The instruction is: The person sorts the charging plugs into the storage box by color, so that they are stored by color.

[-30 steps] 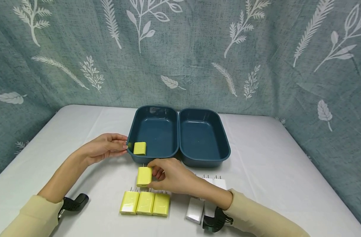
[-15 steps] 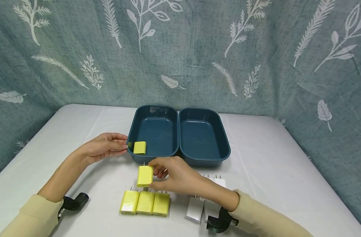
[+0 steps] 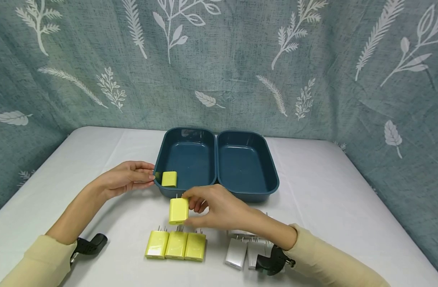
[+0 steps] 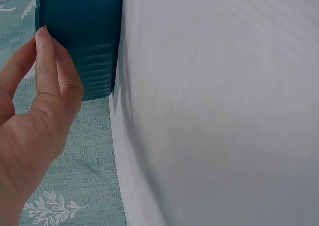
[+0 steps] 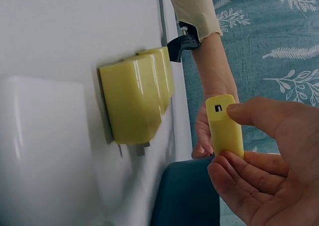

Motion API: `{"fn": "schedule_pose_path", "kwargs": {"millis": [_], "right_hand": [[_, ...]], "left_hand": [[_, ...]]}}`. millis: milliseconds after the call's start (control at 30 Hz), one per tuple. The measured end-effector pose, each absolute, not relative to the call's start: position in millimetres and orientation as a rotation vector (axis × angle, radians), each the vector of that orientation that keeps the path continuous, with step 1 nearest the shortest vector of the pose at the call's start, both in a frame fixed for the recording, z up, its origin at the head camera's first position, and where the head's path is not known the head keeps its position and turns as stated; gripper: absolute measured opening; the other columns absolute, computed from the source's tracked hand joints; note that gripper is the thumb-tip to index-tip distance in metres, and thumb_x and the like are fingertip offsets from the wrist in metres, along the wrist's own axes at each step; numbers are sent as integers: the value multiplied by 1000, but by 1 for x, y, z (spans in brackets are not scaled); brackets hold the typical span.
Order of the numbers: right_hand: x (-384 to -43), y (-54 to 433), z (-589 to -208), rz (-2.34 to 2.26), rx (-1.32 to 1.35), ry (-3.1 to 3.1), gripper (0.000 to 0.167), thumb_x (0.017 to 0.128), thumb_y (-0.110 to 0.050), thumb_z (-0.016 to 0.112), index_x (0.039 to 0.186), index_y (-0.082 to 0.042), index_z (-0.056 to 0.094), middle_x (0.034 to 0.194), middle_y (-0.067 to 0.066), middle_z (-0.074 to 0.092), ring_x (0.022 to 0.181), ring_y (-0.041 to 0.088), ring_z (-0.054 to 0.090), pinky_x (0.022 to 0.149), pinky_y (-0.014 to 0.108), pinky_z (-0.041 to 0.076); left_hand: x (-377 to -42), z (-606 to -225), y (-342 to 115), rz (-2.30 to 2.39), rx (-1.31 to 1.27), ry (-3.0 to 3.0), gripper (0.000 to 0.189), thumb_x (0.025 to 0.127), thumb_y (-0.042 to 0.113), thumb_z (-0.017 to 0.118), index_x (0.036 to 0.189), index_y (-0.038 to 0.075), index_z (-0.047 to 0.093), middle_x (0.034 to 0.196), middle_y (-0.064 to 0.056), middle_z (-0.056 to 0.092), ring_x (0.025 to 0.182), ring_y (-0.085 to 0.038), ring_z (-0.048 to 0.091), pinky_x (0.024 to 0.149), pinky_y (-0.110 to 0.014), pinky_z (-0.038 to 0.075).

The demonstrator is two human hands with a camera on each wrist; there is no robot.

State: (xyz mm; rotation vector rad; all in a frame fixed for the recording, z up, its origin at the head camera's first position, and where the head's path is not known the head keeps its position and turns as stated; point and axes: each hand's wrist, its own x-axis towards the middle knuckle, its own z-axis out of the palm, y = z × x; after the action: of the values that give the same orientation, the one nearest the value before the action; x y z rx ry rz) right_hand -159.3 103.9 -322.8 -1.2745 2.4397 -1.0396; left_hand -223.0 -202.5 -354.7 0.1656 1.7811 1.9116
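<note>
My right hand point(image 3: 219, 207) pinches a yellow USB charger plug point(image 3: 178, 211) between thumb and fingers, its prongs pointing away. In the right wrist view, the port end of this yellow plug point(image 5: 225, 126) faces the camera. It is raised between the left blue bin point(image 3: 190, 159) and a row of yellow plugs point(image 3: 176, 244) on the table. Another yellow plug point(image 3: 169, 179) is in that bin's near left corner. My left hand point(image 3: 127, 178) touches the bin's left side with fairly straight fingers; in the left wrist view, fingertips point(image 4: 44, 34) are right at its rim.
A second blue bin point(image 3: 245, 167) stands against the first on its right. Several white plugs point(image 3: 236, 253) lie at the near right, partly hidden by my right forearm. A patterned curtain point(image 3: 219, 79) hangs behind the white table point(image 3: 312, 179).
My right hand has lifted the held yellow plug slightly, away from the row and a little to the right. My left hand has stayed at the bin.
</note>
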Motion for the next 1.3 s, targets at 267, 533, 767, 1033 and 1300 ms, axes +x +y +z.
{"fn": "schedule_pose_path", "kwargs": {"millis": [267, 533, 767, 1033, 1300], "right_hand": [[-165, 109, -315, -1057, -1303, 2469, 45, 81, -16, 83, 120, -5, 64, 94, 3, 68, 83, 11, 64, 75, 21, 58], [-176, 113, -309, -1051, -1286, 2524, 48, 82, -17, 82, 124, -3, 63, 94, 1, 67, 84, 11, 64, 76, 27, 59], [-191, 115, -304, -1025, -1252, 2596, 49, 84, -17, 81, 126, -2, 62, 95, 2, 67, 83, 6, 63, 75, 20, 57], [-214, 111, -302, -1027, -1239, 2629, 48, 85, -15, 79, 126, 2, 61, 97, 7, 68, 83, 9, 64, 75, 17, 56], [-231, 101, -312, -995, -1175, 2654, 49, 85, -17, 80, 127, 2, 61, 98, 9, 69, 83, 10, 64, 76, 18, 55]], "left_hand": [[-223, -355, -202, 1896, 172, 1808, 53, 98, -3, 54, 141, -18, 27, 109, -11, 60, 95, -14, 67, 95, -32, 54], [-223, -357, -203, 1904, 180, 1801, 52, 99, -2, 54, 140, -18, 28, 111, -12, 59, 96, -14, 67, 96, -33, 54], [-223, -356, -203, 1918, 171, 1785, 52, 96, -5, 56, 139, -17, 29, 105, -9, 63, 94, -14, 68, 95, -32, 55], [-223, -356, -203, 1923, 177, 1779, 51, 96, -5, 57, 138, -17, 30, 105, -10, 62, 94, -15, 68, 93, -32, 55], [-223, -355, -204, 1914, 162, 1782, 52, 96, -5, 57, 139, -16, 30, 105, -9, 62, 94, -14, 67, 95, -33, 55]]}}
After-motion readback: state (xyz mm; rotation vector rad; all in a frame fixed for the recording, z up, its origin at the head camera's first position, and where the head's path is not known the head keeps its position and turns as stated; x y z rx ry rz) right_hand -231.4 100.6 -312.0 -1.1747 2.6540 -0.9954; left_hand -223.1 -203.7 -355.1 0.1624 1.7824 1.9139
